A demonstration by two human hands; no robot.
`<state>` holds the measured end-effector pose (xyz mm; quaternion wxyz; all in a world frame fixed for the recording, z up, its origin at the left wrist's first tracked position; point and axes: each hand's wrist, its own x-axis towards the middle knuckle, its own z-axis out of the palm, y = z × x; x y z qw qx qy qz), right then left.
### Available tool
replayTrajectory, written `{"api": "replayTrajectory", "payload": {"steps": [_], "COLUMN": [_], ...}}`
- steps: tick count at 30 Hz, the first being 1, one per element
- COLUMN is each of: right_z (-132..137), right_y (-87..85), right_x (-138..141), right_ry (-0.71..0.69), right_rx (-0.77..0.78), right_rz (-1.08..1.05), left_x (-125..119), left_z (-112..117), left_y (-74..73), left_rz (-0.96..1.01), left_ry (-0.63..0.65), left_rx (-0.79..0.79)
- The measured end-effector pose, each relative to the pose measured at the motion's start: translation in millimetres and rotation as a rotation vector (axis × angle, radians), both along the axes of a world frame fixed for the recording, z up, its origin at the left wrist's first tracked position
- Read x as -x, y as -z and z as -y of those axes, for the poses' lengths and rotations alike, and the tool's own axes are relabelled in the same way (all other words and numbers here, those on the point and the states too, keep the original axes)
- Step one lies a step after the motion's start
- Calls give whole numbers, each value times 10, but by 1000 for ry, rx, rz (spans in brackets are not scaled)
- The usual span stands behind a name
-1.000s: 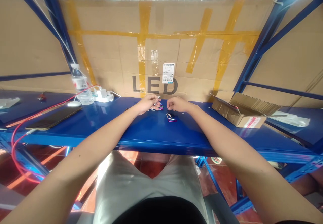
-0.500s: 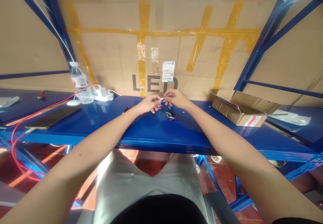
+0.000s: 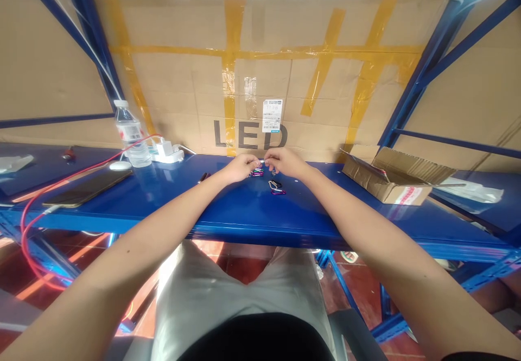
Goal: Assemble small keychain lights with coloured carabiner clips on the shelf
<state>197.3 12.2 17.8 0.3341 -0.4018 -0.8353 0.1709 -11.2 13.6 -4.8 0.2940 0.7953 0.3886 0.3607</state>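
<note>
My left hand (image 3: 241,168) and my right hand (image 3: 283,162) meet just above the blue tabletop, thumbs and fingers pinched. Between the fingertips is a small silvery metal piece (image 3: 262,161), mostly hidden and too small to name exactly. Right under the left fingers lies a cluster of colourful carabiners (image 3: 256,171). Nearer to me, below the right hand, rest a few more carabiners (image 3: 277,190), one purple and others dark or silvery. A tiny metal part (image 3: 273,173) shows beneath the right fingertips.
An open cardboard box (image 3: 401,179) stands at the right. On the left are a water bottle (image 3: 133,135), a white power strip (image 3: 169,154), a phone (image 3: 87,188) and a red cable (image 3: 25,230). Large cardboard (image 3: 183,89) forms the back wall. A dark pen-like object (image 3: 203,177) lies by my left forearm.
My hands have shifted slightly, and the left fingers are curled in more, uncovering more of the carabiner cluster. The fingertips still meet at the small silvery piece.
</note>
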Motion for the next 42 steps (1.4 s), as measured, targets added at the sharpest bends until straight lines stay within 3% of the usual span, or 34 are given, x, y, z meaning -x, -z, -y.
{"api": "replayTrajectory", "payload": {"steps": [5, 10, 22, 29, 34, 42], "right_z": [40, 52, 60, 188, 166, 98], "right_y": [-14, -9, 13, -36, -26, 17], "right_x": [3, 10, 45, 124, 141, 100], "right_ry": [-14, -39, -69, -103, -71, -46], "right_rx": [-101, -104, 160, 422, 428, 357], "right_rz": [67, 76, -152, -310, -374, -280], "left_x": [-30, -30, -7, 49, 7, -53], "left_z": [-34, 13, 116, 148, 171, 106], "left_y": [32, 13, -6, -32, -45, -1], "left_rz": [-29, -118, -210, -331, -404, -394], "left_ry": [-48, -75, -44, -4, -41, -68], "left_rx": [44, -58, -395, -616, -618, -513]}}
